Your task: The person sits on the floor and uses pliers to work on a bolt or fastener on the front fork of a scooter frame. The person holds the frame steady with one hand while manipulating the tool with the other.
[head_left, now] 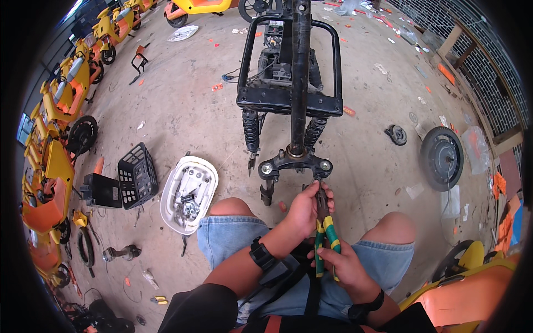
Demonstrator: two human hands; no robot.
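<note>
Pliers (323,222) sat just below fork bracket (295,164) of black scooter frame (291,83), jaws up at bracket. Right hand (348,266) closed round green-yellow handles; left hand (305,210) wrapped upper part. Tool likely stiff, light; rubbery handles looked best hold. Frame probably heavy, rigid.

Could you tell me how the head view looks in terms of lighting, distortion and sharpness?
Head view: even daylight, soft shadows, no strong glare; fisheye bends the brick wall and blackens the corners; both hands on the green-and-yellow pliers are sharp, rim detail softer.
</note>
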